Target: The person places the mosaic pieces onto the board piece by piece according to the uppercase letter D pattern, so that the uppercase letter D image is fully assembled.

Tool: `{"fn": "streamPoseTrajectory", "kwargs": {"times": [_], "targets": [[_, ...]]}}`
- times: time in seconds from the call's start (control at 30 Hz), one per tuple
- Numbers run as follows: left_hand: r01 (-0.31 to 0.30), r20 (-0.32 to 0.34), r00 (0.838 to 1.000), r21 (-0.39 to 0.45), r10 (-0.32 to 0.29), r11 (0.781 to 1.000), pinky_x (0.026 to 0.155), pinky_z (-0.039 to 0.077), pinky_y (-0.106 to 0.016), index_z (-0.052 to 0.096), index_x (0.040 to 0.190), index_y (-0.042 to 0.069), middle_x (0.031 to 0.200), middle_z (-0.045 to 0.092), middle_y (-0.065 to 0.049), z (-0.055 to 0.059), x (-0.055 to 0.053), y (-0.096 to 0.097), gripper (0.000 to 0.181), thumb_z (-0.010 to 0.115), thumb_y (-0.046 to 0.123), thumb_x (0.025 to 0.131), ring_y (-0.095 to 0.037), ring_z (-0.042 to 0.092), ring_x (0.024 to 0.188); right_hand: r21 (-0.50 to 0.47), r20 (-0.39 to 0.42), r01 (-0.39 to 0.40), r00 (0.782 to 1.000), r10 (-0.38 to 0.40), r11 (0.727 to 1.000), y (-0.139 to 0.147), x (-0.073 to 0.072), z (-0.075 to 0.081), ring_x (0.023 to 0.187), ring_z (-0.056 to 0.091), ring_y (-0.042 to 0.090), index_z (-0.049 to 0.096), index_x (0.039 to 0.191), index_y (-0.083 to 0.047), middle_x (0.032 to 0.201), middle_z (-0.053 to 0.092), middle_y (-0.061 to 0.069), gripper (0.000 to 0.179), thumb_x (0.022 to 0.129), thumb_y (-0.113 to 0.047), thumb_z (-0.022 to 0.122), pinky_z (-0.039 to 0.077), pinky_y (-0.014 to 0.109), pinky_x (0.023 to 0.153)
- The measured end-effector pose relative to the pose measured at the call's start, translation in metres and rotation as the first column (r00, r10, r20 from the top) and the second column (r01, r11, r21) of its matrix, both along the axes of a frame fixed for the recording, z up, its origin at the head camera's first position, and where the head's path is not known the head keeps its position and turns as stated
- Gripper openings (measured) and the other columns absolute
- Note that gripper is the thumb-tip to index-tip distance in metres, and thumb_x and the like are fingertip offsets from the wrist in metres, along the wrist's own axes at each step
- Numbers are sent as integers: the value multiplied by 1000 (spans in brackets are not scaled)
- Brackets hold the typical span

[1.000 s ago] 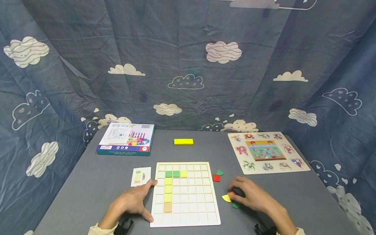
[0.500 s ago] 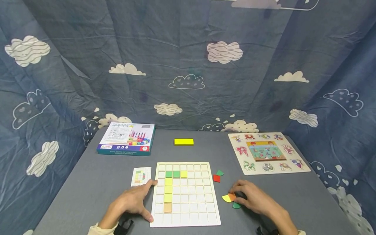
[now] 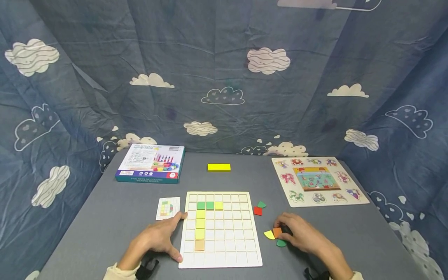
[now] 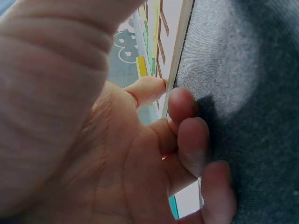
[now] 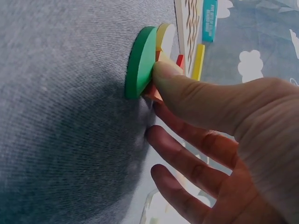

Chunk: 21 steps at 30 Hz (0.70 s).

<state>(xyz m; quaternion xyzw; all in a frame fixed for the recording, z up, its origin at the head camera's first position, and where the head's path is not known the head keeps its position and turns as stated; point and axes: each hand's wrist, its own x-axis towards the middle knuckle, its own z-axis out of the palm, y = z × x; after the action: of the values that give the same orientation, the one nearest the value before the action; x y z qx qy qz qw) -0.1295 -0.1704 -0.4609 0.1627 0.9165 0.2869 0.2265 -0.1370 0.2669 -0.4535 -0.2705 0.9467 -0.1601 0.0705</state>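
My left hand [image 3: 157, 238] lies along the left edge of a white grid board [image 3: 231, 225], thumb at the lower corner, index fingertip higher up. Green, yellow and tan square tiles sit in some of its cells. Right of the board, my right hand [image 3: 301, 233] pinches an orange square tile [image 3: 277, 232] between thumb and index finger, low over the table; its other fingers [image 5: 182, 154] spread loosely. Beside that tile are a yellow quarter-round piece [image 3: 269, 235] and a green quarter-round piece [image 5: 142, 63]. A red square tile [image 3: 257, 210] and another green piece [image 3: 261, 204] lie farther back.
A small pattern card [image 3: 168, 214] lies left of the board. At the back stand a flat toy box [image 3: 147, 179] and a yellow block [image 3: 219, 167]. An animal picture puzzle board [image 3: 285, 196] lies at right. Patterned cloth [image 3: 224, 120] hangs behind the table.
My right fingers have drawn back from covering the orange tile to its edge, and the tile has turned slightly away from the yellow piece. The left hand stays on the board's edge.
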Motion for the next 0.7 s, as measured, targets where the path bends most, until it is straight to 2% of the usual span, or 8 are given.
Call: {"fn": "streamPoseTrajectory", "kwargs": {"times": [0.17, 0.33, 0.57, 0.7], "targets": [[-3, -1, 1000, -3, 3, 1000, 99, 42, -62, 38, 145, 12, 147, 51, -18, 0, -1, 0, 117, 100, 38, 50, -37, 53, 130, -45, 30, -8, 1000, 10, 999, -3, -2, 1, 75, 48, 1, 62, 88, -22, 82, 56, -14, 23, 83, -10, 81, 44, 27, 67], [-9, 10, 1000, -2, 9, 1000, 100, 42, -62, 38, 145, 13, 148, 50, -18, -1, 0, 1, 117, 100, 37, 50, -37, 52, 131, -80, 25, -51, 998, 53, 996, -5, -4, 2, 68, 44, -3, 61, 84, -21, 76, 52, -15, 16, 90, -15, 75, 39, 21, 60], [-15, 14, 1000, -11, 15, 1000, 100, 42, -62, 38, 146, 13, 148, 50, -17, 0, -1, 1, 117, 100, 37, 49, -36, 53, 130, -66, 36, -39, 999, 41, 997, -20, -8, 10, 64, 43, -3, 61, 85, -22, 72, 49, -16, 13, 94, -22, 70, 38, 21, 59], [-10, 13, 1000, -7, 10, 1000, 101, 41, -61, 38, 146, 13, 149, 50, -17, -1, -1, 1, 117, 100, 37, 50, -37, 52, 131, -61, 59, -62, 996, 65, 996, -33, -11, 15, 66, 47, -2, 63, 92, -21, 76, 54, -16, 7, 97, -23, 67, 41, 22, 60]]}}
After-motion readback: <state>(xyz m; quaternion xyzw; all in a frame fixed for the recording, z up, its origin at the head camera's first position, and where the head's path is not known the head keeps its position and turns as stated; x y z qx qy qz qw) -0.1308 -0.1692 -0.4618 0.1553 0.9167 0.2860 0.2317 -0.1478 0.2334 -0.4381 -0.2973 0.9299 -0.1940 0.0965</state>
